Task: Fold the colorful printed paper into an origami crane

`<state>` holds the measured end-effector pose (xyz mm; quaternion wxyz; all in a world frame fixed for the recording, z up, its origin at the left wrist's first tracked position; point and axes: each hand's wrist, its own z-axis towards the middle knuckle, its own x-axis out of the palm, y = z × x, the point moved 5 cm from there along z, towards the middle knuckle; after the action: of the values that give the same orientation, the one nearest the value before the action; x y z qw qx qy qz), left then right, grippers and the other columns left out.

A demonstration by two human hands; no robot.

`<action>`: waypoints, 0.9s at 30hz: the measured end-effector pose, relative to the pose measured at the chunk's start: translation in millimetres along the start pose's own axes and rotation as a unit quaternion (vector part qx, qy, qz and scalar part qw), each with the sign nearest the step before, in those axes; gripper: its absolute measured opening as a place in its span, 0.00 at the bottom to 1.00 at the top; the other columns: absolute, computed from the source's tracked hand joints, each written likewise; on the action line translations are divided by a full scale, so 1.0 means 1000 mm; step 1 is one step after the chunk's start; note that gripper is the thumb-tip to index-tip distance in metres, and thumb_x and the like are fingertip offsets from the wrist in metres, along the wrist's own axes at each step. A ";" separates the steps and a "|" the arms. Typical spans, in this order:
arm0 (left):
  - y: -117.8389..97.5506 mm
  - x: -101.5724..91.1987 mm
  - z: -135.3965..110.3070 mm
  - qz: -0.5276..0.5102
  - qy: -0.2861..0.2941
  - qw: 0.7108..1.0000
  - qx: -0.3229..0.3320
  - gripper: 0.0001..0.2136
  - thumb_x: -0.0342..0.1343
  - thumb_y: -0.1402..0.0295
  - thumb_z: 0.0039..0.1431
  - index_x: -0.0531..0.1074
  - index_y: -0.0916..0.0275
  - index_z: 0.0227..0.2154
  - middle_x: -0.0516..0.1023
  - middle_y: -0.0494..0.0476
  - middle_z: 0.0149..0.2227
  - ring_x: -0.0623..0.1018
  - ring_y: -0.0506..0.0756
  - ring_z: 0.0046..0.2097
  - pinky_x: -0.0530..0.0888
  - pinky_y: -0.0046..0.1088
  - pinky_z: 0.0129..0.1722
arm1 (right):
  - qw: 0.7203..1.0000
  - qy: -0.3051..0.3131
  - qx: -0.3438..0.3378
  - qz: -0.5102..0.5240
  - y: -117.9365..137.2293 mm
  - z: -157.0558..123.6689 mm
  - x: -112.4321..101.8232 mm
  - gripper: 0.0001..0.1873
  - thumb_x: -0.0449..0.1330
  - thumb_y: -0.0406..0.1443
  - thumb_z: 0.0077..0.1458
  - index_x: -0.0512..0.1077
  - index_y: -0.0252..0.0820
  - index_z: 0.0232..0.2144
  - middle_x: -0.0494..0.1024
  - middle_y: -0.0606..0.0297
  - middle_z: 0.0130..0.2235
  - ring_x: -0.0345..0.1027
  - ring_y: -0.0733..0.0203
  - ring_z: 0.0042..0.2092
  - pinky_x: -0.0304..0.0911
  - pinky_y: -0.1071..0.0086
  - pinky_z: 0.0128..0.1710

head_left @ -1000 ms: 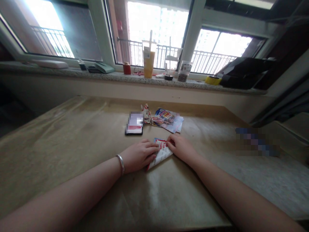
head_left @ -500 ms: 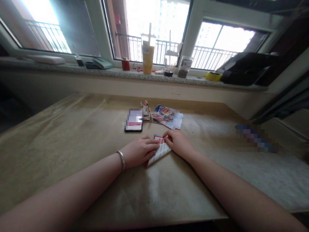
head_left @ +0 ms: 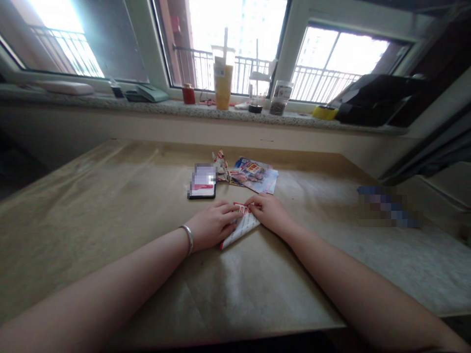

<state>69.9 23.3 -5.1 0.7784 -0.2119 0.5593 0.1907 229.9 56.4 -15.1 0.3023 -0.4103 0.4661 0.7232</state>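
Observation:
A folded sheet of white paper [head_left: 241, 231] with red print and red edges lies slantwise on the table before me. My left hand [head_left: 217, 223], with a silver bangle at the wrist, rests on the paper's left side, fingers stretched out flat. At the upper right corner, my right hand [head_left: 270, 213] has its fingers bent in and pinched on the paper's top edge. Just beyond are a phone [head_left: 202, 182] with a blurred screen, a crumpled printed paper [head_left: 221, 169] and colourful printed leaflets [head_left: 257, 175]. The paper's surface under my fingers is hidden.
The table [head_left: 147, 196] has a tan cover. A pixelated bluish object [head_left: 388, 207] lies at its right. On the windowsill stand a tall yellow drink cup [head_left: 222, 83], a red container [head_left: 188, 94], a clear jar [head_left: 281, 98], yellow tape [head_left: 325, 113] and a black bag [head_left: 371, 100].
The paper's top edge now shows a red strip where blue showed before. Both hands keep nearly the same place, with the left fingers shifted slightly. The whole view has moved a little.

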 end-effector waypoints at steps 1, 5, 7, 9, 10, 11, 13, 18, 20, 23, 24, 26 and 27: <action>0.000 0.000 0.000 0.000 0.003 1.000 -0.001 0.16 0.48 0.67 0.63 0.69 0.60 0.52 0.72 0.60 0.54 0.71 0.59 0.52 0.68 0.42 0.54 | 1.000 -0.006 -0.006 0.003 0.001 0.000 -0.001 0.12 0.54 0.35 0.57 0.78 0.45 0.35 0.76 0.62 0.36 0.68 0.61 0.40 0.61 0.68 0.43; 0.000 -0.003 0.001 -0.001 0.009 1.000 -0.001 0.16 0.48 0.67 0.63 0.69 0.61 0.53 0.73 0.59 0.54 0.71 0.58 0.52 0.69 0.41 0.54 | 0.999 -0.022 -0.043 0.013 0.008 -0.004 -0.005 0.12 0.55 0.36 0.57 0.79 0.43 0.37 0.76 0.60 0.38 0.68 0.61 0.42 0.62 0.69 0.45; -0.001 -0.004 0.001 -0.002 0.006 1.000 0.001 0.16 0.49 0.67 0.63 0.69 0.62 0.52 0.72 0.59 0.54 0.71 0.58 0.52 0.69 0.40 0.54 | 0.997 -0.017 -0.076 0.001 0.013 -0.008 -0.006 0.12 0.56 0.37 0.56 0.78 0.45 0.39 0.75 0.60 0.41 0.68 0.60 0.44 0.61 0.67 0.47; -0.001 -0.005 0.001 -0.005 0.004 1.000 0.000 0.16 0.49 0.68 0.63 0.69 0.62 0.52 0.72 0.59 0.54 0.71 0.58 0.52 0.68 0.40 0.54 | 0.994 -0.008 -0.104 -0.015 0.018 -0.011 -0.007 0.14 0.55 0.38 0.57 0.78 0.46 0.43 0.75 0.60 0.43 0.67 0.59 0.45 0.60 0.65 0.49; -0.001 -0.005 0.000 -0.007 0.004 1.000 -0.001 0.16 0.49 0.68 0.63 0.69 0.61 0.52 0.72 0.59 0.54 0.71 0.58 0.52 0.68 0.40 0.54 | 0.993 -0.004 -0.114 -0.023 0.020 -0.013 -0.007 0.15 0.55 0.38 0.58 0.77 0.47 0.44 0.75 0.60 0.44 0.66 0.58 0.45 0.59 0.64 0.49; 0.000 -0.005 0.000 -0.008 0.003 1.000 -0.003 0.16 0.49 0.67 0.63 0.69 0.61 0.52 0.71 0.59 0.54 0.71 0.58 0.53 0.68 0.40 0.54 | 0.992 -0.001 -0.119 -0.029 0.022 -0.013 -0.007 0.16 0.54 0.39 0.58 0.76 0.47 0.45 0.75 0.60 0.44 0.66 0.58 0.46 0.59 0.64 0.49; 0.000 -0.004 -0.001 -0.008 0.002 1.000 -0.005 0.16 0.48 0.67 0.63 0.69 0.60 0.52 0.71 0.60 0.55 0.70 0.58 0.53 0.68 0.39 0.54 | 0.992 0.002 -0.123 -0.041 0.023 -0.015 -0.007 0.17 0.53 0.39 0.59 0.76 0.47 0.47 0.75 0.59 0.44 0.65 0.57 0.46 0.59 0.63 0.49; 0.002 -0.002 -0.002 -0.006 0.014 1.000 -0.017 0.16 0.48 0.66 0.63 0.69 0.60 0.52 0.70 0.61 0.54 0.70 0.58 0.52 0.68 0.39 0.53 | 0.990 0.002 -0.124 -0.073 0.026 -0.016 -0.007 0.18 0.51 0.39 0.60 0.75 0.46 0.47 0.75 0.59 0.44 0.64 0.57 0.45 0.59 0.63 0.48; 0.002 -0.001 -0.002 -0.006 0.018 1.000 -0.020 0.16 0.48 0.67 0.63 0.69 0.60 0.52 0.70 0.61 0.54 0.70 0.58 0.52 0.68 0.39 0.53 | 0.989 0.004 -0.123 -0.081 0.027 -0.016 -0.007 0.18 0.51 0.39 0.60 0.75 0.45 0.47 0.75 0.59 0.44 0.64 0.57 0.44 0.59 0.64 0.47; 0.003 0.000 -0.002 -0.011 0.018 1.000 -0.021 0.16 0.48 0.66 0.63 0.68 0.60 0.53 0.70 0.61 0.54 0.69 0.59 0.52 0.68 0.40 0.54 | 0.989 0.007 -0.121 -0.082 0.028 -0.017 -0.008 0.18 0.51 0.38 0.60 0.76 0.45 0.47 0.75 0.58 0.44 0.64 0.57 0.45 0.59 0.64 0.48; 0.003 0.000 -0.002 -0.013 0.017 1.000 -0.021 0.16 0.47 0.66 0.63 0.68 0.60 0.53 0.70 0.61 0.54 0.69 0.59 0.52 0.67 0.40 0.54 | 0.990 0.007 -0.120 -0.080 0.028 -0.017 -0.008 0.18 0.51 0.38 0.60 0.76 0.44 0.47 0.75 0.58 0.44 0.64 0.57 0.45 0.59 0.64 0.49; 0.005 0.001 -0.002 -0.016 0.015 1.000 -0.018 0.17 0.47 0.66 0.64 0.68 0.60 0.53 0.70 0.60 0.54 0.68 0.59 0.53 0.67 0.41 0.54 | 0.990 0.007 -0.118 -0.075 0.028 -0.017 -0.008 0.18 0.51 0.37 0.60 0.76 0.43 0.47 0.75 0.58 0.44 0.65 0.57 0.45 0.59 0.64 0.50; 0.005 0.002 -0.002 -0.019 0.014 1.000 -0.015 0.17 0.47 0.66 0.64 0.68 0.59 0.54 0.70 0.60 0.54 0.68 0.59 0.53 0.67 0.41 0.54 | 0.991 0.006 -0.116 -0.073 0.027 -0.017 -0.007 0.18 0.51 0.37 0.60 0.76 0.43 0.47 0.75 0.58 0.44 0.65 0.57 0.45 0.59 0.64 0.50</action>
<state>66.4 27.0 -8.1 0.7705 -0.2369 0.5631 0.1818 216.4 30.0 -1.0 0.3013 -0.4800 0.3498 0.7460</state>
